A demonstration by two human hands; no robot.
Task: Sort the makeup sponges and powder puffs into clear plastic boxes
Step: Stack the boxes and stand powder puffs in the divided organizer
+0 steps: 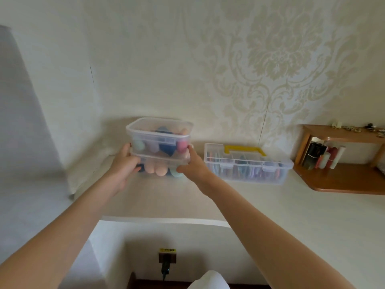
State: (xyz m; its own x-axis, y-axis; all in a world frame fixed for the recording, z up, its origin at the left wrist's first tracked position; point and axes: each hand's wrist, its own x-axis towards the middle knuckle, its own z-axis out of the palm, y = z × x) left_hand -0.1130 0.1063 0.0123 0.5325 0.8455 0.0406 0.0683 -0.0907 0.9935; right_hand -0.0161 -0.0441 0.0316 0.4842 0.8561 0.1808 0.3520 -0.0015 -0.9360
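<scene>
Against the patterned wall, on the pale counter (260, 205), two stacked boxes (159, 147) of sponges stand with their long axis left to right, between the left hand (125, 161) and right hand (192, 165), each grip closed on one short end.

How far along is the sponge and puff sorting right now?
Nearly done: sponges fill two stacked clear plastic boxes, and the flat clear yellow-handled case holds more pieces. Left hand and right hand grip the lower box. No loose pieces show on the white counter.
</scene>
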